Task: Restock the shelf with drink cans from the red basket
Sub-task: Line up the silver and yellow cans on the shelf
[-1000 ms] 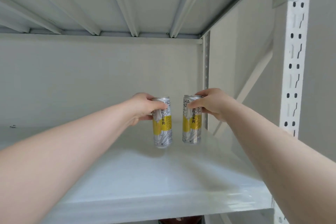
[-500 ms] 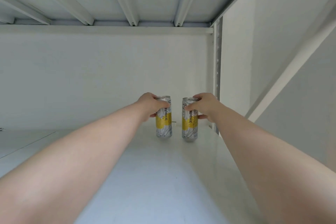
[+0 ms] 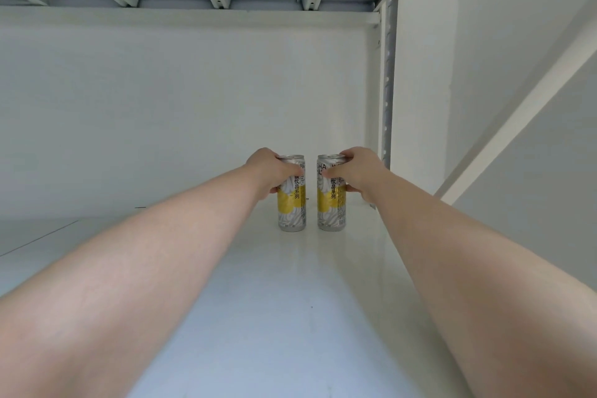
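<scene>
Both arms reach deep: left hand [image 3: 263,168] grasps one slim, glossy metal can [image 3: 291,200], right hand [image 3: 357,171] grasps its twin [image 3: 331,203], both upright on the smooth white shelf [image 3: 274,300].

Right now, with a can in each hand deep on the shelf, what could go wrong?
1. The left can and right can are tall, narrow and gripped near the top; a careless release could tip one.
2. Only a small gap separates them, so one falling would likely knock the other.
3. The right hand sits close to the shelf post and might bump it pulling back.
</scene>
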